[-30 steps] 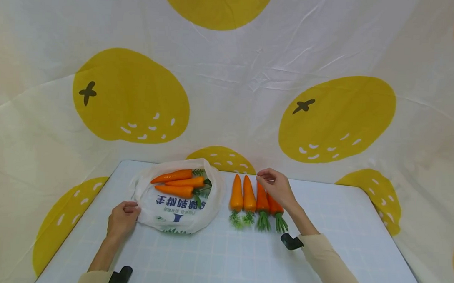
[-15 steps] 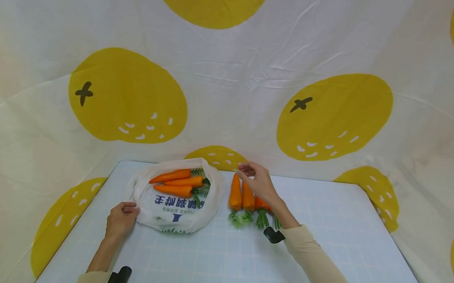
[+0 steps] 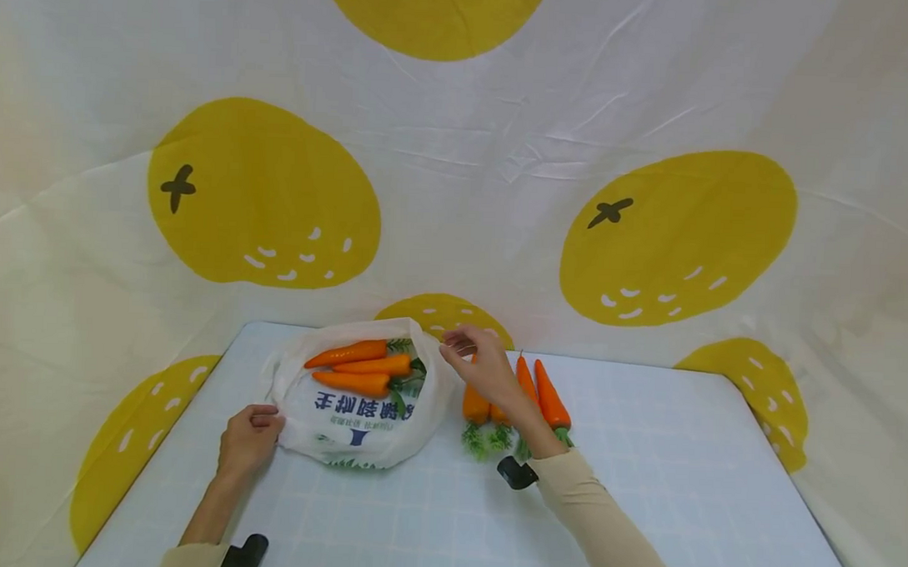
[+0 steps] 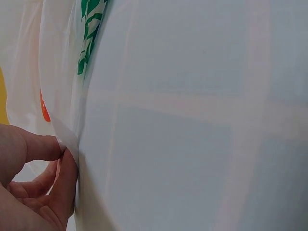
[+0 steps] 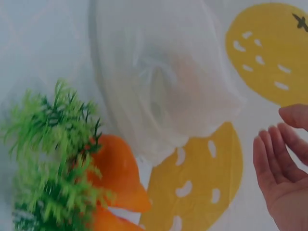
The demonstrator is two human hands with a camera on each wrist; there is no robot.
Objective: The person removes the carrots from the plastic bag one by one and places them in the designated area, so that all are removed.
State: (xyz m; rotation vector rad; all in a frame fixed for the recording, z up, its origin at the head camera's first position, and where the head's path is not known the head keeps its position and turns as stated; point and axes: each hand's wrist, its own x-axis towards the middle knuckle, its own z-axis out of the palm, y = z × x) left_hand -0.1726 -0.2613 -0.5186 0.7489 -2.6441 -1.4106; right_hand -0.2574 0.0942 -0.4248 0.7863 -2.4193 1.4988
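Note:
My left hand (image 3: 247, 441) pinches the near-left edge of a white plastic bag (image 3: 436, 416) with printed lettering. In the left wrist view, thumb and fingertips (image 4: 66, 156) meet on the thin film. Several orange carrots (image 3: 353, 383) with green tops lie inside its wide mouth, tips to the left. My right hand (image 3: 487, 370) is beside the bag's right rim, fingers relaxed and bent, holding nothing. Below it, two carrots with feathery tops (image 3: 475, 409) are partly covered by the hand. Two redder carrots (image 3: 551, 397) show to the right of the wrist. The right wrist view shows the hand (image 5: 281, 173) apart from the bag.
A pale blue checked cloth covers the table (image 3: 385, 523). Close behind its back edge hangs a white curtain (image 3: 471, 217) printed with large yellow fruit. A black strap piece (image 3: 517, 473) sits at the right wrist, near the carrot tops.
My right hand has moved left, from over the redder carrots across the other pair to the bag's right rim. The left hand keeps its pinch on the bag; the carrots stay put.

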